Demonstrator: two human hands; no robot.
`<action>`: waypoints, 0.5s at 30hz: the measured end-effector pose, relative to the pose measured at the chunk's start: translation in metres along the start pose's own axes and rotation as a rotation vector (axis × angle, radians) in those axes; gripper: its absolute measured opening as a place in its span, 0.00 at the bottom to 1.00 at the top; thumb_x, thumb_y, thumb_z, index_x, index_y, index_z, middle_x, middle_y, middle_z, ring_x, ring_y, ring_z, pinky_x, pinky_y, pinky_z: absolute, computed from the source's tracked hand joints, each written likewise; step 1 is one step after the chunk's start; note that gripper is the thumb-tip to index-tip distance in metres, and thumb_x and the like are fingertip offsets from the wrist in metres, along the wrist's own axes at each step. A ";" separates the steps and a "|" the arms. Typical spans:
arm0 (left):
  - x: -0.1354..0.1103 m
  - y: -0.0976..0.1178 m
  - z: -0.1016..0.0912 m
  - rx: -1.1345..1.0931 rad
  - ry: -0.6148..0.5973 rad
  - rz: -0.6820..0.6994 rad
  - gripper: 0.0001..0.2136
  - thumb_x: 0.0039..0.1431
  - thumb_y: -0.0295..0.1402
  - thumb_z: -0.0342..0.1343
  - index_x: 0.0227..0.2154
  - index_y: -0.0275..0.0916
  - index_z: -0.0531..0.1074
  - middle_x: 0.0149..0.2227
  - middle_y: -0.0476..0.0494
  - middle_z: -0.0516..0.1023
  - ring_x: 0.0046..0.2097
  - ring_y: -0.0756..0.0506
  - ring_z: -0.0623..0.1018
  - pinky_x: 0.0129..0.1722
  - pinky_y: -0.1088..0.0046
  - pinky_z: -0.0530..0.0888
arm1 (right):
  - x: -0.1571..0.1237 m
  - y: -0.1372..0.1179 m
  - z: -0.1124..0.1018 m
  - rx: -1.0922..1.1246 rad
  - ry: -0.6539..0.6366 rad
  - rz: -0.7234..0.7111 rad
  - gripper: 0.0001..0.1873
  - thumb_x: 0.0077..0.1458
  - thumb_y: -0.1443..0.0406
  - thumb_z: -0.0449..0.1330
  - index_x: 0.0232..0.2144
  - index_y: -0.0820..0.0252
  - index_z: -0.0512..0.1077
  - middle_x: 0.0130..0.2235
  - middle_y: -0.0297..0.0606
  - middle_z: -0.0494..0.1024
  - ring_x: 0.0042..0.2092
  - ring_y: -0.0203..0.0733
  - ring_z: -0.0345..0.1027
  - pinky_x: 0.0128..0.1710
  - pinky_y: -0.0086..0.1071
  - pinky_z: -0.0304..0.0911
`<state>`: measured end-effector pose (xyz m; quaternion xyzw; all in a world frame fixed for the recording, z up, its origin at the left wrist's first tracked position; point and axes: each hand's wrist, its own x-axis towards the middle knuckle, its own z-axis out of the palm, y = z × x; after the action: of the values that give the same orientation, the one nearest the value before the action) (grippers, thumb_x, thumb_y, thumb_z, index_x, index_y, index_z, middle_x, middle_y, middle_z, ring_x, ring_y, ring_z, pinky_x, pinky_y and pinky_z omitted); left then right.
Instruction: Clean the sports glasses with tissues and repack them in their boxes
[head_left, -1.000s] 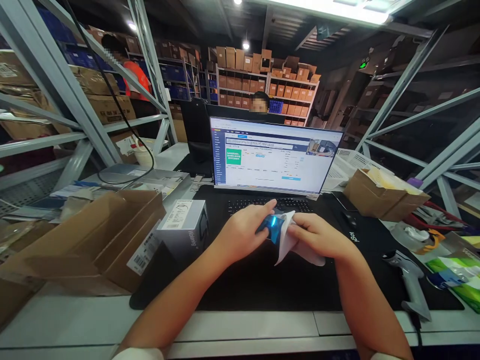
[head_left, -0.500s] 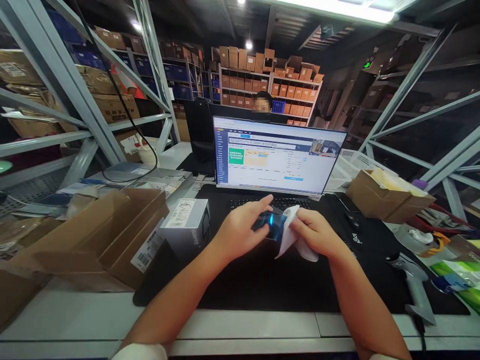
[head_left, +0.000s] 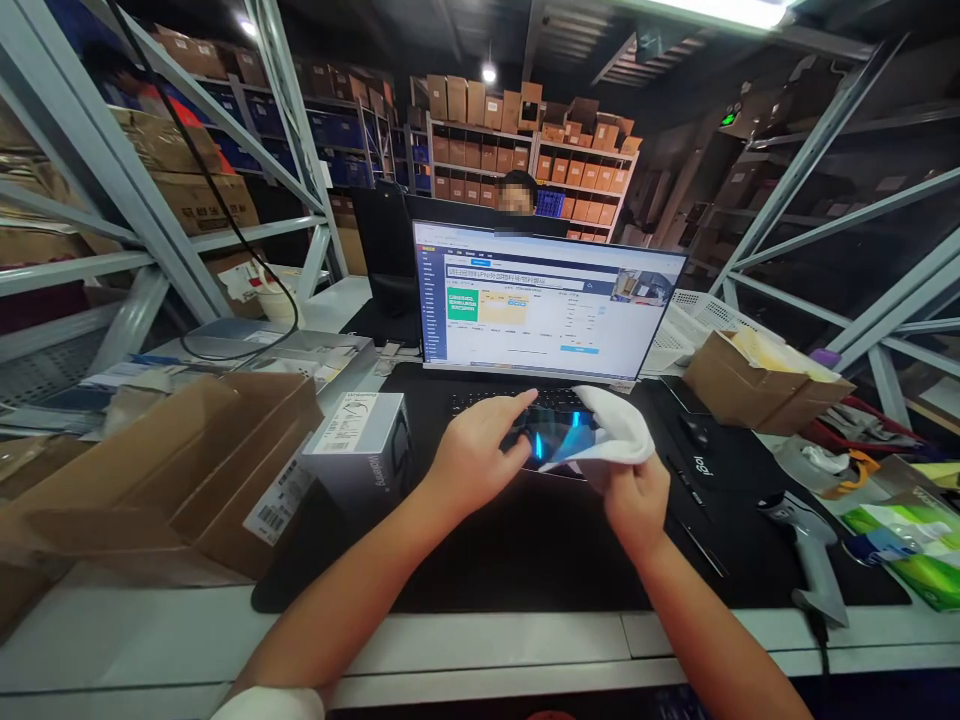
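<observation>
My left hand (head_left: 484, 440) pinches the left end of a dark, glossy panel (head_left: 559, 434) that shows blue reflections; its exact kind is unclear. My right hand (head_left: 637, 498) is closed on a white cloth (head_left: 619, 425), which drapes over the panel's right end. The cloth hides most of the right fingers. Both hands are held above the black desk mat (head_left: 517, 560), just in front of the keyboard (head_left: 480, 398). To the left of my left hand stands a grey printed box (head_left: 360, 445) with a white label on top.
An open cardboard box (head_left: 172, 480) stands at the left. Behind the keyboard is a monitor (head_left: 547, 300), with a person beyond it. On the right are a mouse (head_left: 693, 432), a barcode scanner (head_left: 810, 560), a smaller carton (head_left: 757, 390) and a green-white packet (head_left: 915, 550).
My right hand has turned and dropped lower, and the white cloth now spreads over the panel's right end. More of the glossy panel shows. My left hand keeps its hold.
</observation>
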<state>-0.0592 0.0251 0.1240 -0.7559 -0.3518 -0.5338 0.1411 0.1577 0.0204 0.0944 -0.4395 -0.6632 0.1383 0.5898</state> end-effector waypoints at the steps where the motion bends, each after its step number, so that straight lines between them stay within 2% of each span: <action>1: 0.000 0.001 0.001 0.024 0.004 0.015 0.24 0.56 0.21 0.55 0.57 0.39 0.70 0.45 0.40 0.83 0.46 0.43 0.83 0.49 0.65 0.80 | -0.008 -0.001 0.005 -0.043 0.002 -0.098 0.20 0.65 0.55 0.53 0.51 0.59 0.74 0.52 0.51 0.78 0.58 0.61 0.69 0.57 0.57 0.65; 4: -0.003 0.007 0.005 0.027 0.001 0.036 0.23 0.58 0.24 0.55 0.58 0.38 0.68 0.46 0.38 0.83 0.45 0.43 0.83 0.48 0.66 0.81 | -0.028 -0.001 0.023 -0.207 -0.067 -0.456 0.21 0.61 0.61 0.57 0.56 0.56 0.71 0.58 0.51 0.75 0.68 0.63 0.56 0.67 0.66 0.44; 6: -0.005 0.012 0.006 -0.002 0.000 0.034 0.25 0.60 0.26 0.56 0.61 0.38 0.65 0.49 0.38 0.82 0.46 0.43 0.83 0.49 0.67 0.81 | -0.034 0.003 0.033 -0.312 -0.078 -0.606 0.21 0.59 0.65 0.59 0.55 0.54 0.72 0.56 0.49 0.77 0.68 0.64 0.55 0.68 0.69 0.32; 10: -0.008 0.015 0.010 -0.014 -0.006 -0.013 0.27 0.59 0.27 0.59 0.62 0.39 0.64 0.50 0.39 0.82 0.46 0.43 0.84 0.50 0.68 0.80 | -0.028 0.016 0.039 -0.414 0.033 -0.704 0.19 0.58 0.71 0.58 0.51 0.56 0.72 0.51 0.48 0.81 0.67 0.62 0.58 0.67 0.71 0.25; 15: -0.008 0.013 0.013 0.002 0.001 -0.044 0.26 0.58 0.24 0.58 0.60 0.40 0.66 0.49 0.42 0.82 0.46 0.44 0.84 0.51 0.69 0.80 | -0.015 0.031 0.030 -0.402 0.128 -0.714 0.16 0.60 0.72 0.56 0.50 0.60 0.72 0.50 0.49 0.81 0.68 0.59 0.56 0.67 0.70 0.25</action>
<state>-0.0424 0.0206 0.1133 -0.7476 -0.3687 -0.5368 0.1301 0.1425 0.0369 0.0551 -0.2958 -0.7498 -0.2348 0.5433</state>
